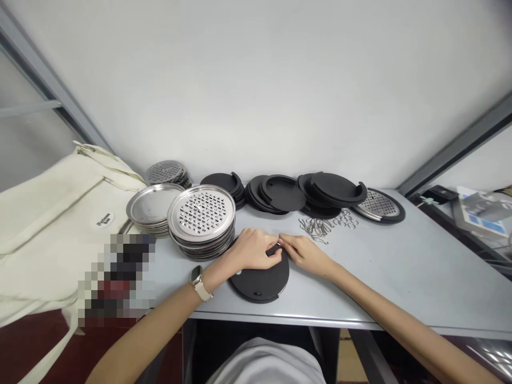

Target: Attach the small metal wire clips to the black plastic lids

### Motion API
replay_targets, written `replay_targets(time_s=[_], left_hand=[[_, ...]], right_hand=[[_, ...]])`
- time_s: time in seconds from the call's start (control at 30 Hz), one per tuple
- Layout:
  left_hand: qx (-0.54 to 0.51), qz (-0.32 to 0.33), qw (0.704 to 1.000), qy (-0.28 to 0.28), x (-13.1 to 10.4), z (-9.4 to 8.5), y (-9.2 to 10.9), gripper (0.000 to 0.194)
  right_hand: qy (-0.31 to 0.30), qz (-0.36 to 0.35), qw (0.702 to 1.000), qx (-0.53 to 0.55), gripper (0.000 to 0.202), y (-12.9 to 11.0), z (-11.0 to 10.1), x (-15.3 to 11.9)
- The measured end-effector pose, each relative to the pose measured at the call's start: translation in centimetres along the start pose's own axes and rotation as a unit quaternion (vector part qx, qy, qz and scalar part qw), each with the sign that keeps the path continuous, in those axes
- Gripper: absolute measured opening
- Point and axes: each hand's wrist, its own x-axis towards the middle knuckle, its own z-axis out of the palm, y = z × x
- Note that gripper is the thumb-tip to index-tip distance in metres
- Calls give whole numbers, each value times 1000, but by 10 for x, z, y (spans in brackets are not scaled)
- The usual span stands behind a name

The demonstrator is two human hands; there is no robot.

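Note:
A round black plastic holder (260, 282) lies on the table near its front edge. My left hand (256, 249) rests over its far part, the fingers closed around a raised black piece at the rim. From the right, my right hand (304, 253) meets it with thumb and fingertips pinched together. A small metallic glint shows between the two hands, too small to name. Just beyond my right hand lie a heap of metal clips (317, 228) and several metal rings (346, 219). A stack of round metal graters (203, 214) stands left of my left hand.
Metal discs (154, 205) are stacked at the left, with more graters (166, 172) behind. Black holders (285, 193) are piled along the wall. A grater in a black holder (380, 206) lies at the right. A cream bag (60, 213) hangs over the left side.

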Motion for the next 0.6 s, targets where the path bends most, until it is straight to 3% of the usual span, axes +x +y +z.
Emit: replay_targets(time_s=[0.6], left_hand=[[0, 16, 1000, -24, 1, -2, 1, 18]], right_hand=[[4, -6, 1000, 2, 29, -1, 2, 0]])
